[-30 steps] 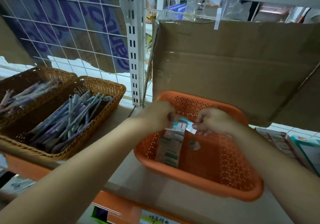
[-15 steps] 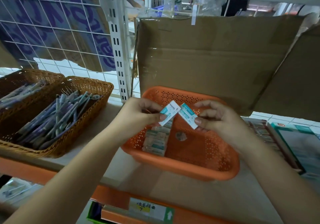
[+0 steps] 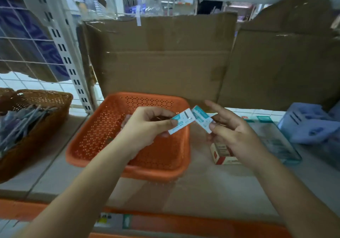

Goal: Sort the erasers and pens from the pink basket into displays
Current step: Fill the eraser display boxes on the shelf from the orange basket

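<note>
Holding one small packaged eraser in each hand, the person works above the shelf. Only one view here, the head cam.

Left hand has its grip pressed on a teal-and-white eraser between thumb and fingers, over the right part of the basket. Right hand pinches a second eraser with thumb and middle fingers, while the index finger stands free. This hand is just right of the basket rim. The two packs meet at their top corners, probably so the labels can be compared before sorting.

The basket looks more orange than pink in this light. It sits on the shelf in front of a cardboard sheet; what is left inside is mostly hidden by the left forearm, cannot tell how much.

At left stands a wicker basket with pens, likely one display already in use. At right lies a red-and-white box under the right hand, beside a clear teal-edged case and a blue holder; the erasers likely go somewhere on that side, but the exact spot is not clear.
</note>
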